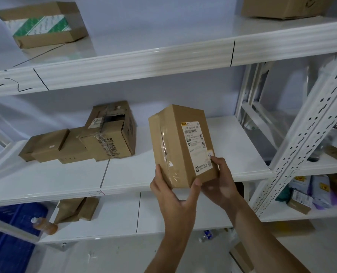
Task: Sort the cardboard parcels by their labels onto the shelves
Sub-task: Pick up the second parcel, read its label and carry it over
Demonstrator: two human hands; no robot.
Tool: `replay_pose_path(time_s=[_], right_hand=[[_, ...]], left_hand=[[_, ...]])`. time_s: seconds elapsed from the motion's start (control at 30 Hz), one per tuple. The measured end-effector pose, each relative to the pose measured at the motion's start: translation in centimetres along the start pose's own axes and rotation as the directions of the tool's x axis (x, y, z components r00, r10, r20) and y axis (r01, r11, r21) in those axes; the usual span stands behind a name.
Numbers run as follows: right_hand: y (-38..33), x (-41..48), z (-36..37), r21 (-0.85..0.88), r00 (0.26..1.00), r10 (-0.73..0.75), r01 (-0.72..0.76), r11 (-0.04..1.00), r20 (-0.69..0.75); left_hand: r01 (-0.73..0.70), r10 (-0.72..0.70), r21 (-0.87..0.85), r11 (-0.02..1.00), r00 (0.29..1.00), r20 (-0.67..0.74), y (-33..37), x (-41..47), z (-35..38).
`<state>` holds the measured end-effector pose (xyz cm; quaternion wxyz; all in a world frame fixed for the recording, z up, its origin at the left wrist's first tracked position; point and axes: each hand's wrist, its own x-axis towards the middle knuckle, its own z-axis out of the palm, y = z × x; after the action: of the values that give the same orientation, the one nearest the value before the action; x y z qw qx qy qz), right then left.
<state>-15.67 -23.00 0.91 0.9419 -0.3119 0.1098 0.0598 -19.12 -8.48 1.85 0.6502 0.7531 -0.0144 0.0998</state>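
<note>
Both hands are holding one parcel [181,146] up in front of the middle shelf [183,180], approx. level w/ its front edge, tilted so the white label [198,147] is facing the camera. Left hand [173,196] is gripping the near-left bottom corner, thumb lying up the taped side; right hand [221,180] is cupping the near-right bottom edge, fingertips resting on the label's lower corner by a small handwritten sticker [210,154]. Print is too small to read. Looks like the step in hand is the label check, i.e. working out which bay this one belongs in; it isn't resting on any shelf yet. Black pen lines are dividing the shelves into bays, and the upper shelf rail [124,67] is showing scrawled marks at far left, prob. bay codes. A cluster of boxes [81,142] is already sitting on the middle shelf to the left; the stretch right behind the parcel is bare. One box w/ green-white tape [41,24] is lying on the top shelf far left, another box [282,6] far right. Next move prob. calls for matching the sticker to a bay mark, then reaching fwd and setting the parcel down flat inside the lines, clear of the neighbours.
</note>
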Motion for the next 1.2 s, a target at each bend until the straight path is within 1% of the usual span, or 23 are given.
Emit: replay_pose_path(time_s=[0.03, 0.1, 0.3, 0.37, 0.43, 0.5, 0.6, 0.7, 0.77, 0.8, 0.87, 0.9, 0.97, 1.07, 1.2], right_hand=[[0.1, 0.0, -0.1, 0.034, 1.000, 0.011, -0.011, 0.999, -0.010], [0.0, 0.0, -0.1, 0.036, 1.000, 0.014, -0.013, 0.999, -0.022], [-0.8, -0.2, 1.5, -0.186, 0.988, -0.118, 0.098, 0.978, -0.101], [-0.9, -0.4, 2.5, -0.245, 0.975, -0.173, 0.135, 0.960, -0.142], [-0.5, -0.5, 3.4, -0.369, 0.955, -0.251, 0.177, 0.912, -0.161], [0.0, -0.8, 4.1, -0.529, 0.927, -0.351, 0.234, 0.815, -0.130], [0.6, -0.9, 4.8, -0.738, 0.861, -0.504, 0.295, 0.607, -0.070], [1.8, -1.3, 5.9, -0.816, 0.779, -0.626, 0.351, 0.459, -0.017], [2.8, -1.6, 6.4, -0.852, 0.727, -0.686, 0.378, 0.361, 0.031], [3.2, -1.7, 6.5, -0.872, 0.709, -0.704, 0.376, 0.314, 0.052], [3.6, -1.8, 6.7, -0.901, 0.690, -0.720, 0.356, 0.249, 0.074], [3.6, -1.8, 6.7, -0.908, 0.688, -0.722, 0.348, 0.234, 0.078], [3.5, -1.7, 6.6, -0.905, 0.695, -0.715, 0.345, 0.247, 0.070], [3.0, -1.7, 6.0, -0.874, 0.730, -0.682, 0.359, 0.327, 0.045], [1.5, -2.2, 5.5, -0.816, 0.798, -0.603, 0.355, 0.457, 0.010]], left_hand=[[-0.010, 0.010, 0.008, 1.000, 1.000, 0.000, 0.1, 0.0, 0.1], [-0.006, 0.005, 0.010, 1.000, 1.000, 0.010, 0.0, 0.1, 0.1], [0.010, -0.009, -0.020, 1.000, 0.998, 0.068, -1.0, 1.8, -0.6], [0.048, -0.042, -0.059, 0.997, 0.994, 0.105, -1.3, 2.8, -1.0], [0.113, -0.094, -0.116, 0.987, 0.984, 0.154, -1.6, 4.0, -1.4], [0.211, -0.174, -0.187, 0.960, 0.965, 0.195, -1.6, 5.0, -1.7], [0.399, -0.321, -0.363, 0.842, 0.912, 0.255, -1.3, 5.8, -2.1], [0.495, -0.385, -0.500, 0.711, 0.869, 0.311, -1.5, 6.1, -1.9], [0.538, -0.402, -0.568, 0.622, 0.843, 0.358, -1.5, 6.0, -1.6], [0.556, -0.404, -0.595, 0.580, 0.831, 0.382, -1.6, 5.9, -1.5], [0.572, -0.399, -0.622, 0.534, 0.819, 0.411, -1.8, 5.9, -1.6], [0.573, -0.395, -0.621, 0.534, 0.819, 0.416, -1.9, 6.0, -1.6], [0.573, -0.395, -0.600, 0.559, 0.820, 0.415, -2.0, 6.1, -1.8], [0.549, -0.406, -0.540, 0.638, 0.835, 0.370, -1.9, 6.2, -1.9], [0.492, -0.396, -0.468, 0.734, 0.870, 0.293, -1.3, 6.2, -1.8]])
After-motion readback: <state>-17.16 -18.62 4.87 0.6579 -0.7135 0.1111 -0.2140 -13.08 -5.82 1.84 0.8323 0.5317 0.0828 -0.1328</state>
